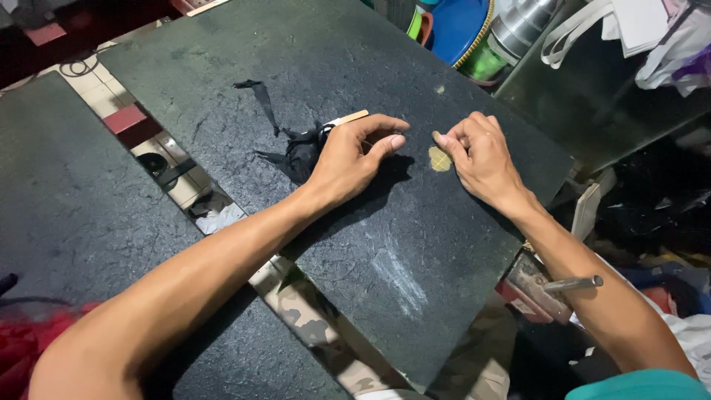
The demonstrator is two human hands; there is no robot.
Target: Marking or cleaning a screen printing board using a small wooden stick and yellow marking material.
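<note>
Head view: nearest the camera, a scrap of red fabric (22,348) lies at the lower left edge, and camouflage-patterned cloth (311,315) shows in the gap between two dark slabs. Both bare forearms reach forward over the large dark grey stone-like worktop (400,244), which carries a pale chalky smear near its middle. A metal vise handle (570,284) sticks out under the right forearm.

The left hand (348,159) rests palm down on the worktop, wrist slightly bent, its fingers (381,126) curled forward with thumb and forefinger nearly closed; whether they pinch anything cannot be told. Just behind this hand lies a crumpled piece of black cloth (300,152) with a thin strip trailing away, and a flat pale wooden stick (348,117) pokes out at the knuckles.

The right hand (481,155) is loosely clenched, knuckles up, its fingertips pressing down just beside a small round yellowish patch (440,158) on the worktop, between the two hands.

Farther off stand a blue and green plastic stack (459,30), a shiny metal cylinder (518,26) and white straps (578,37).
</note>
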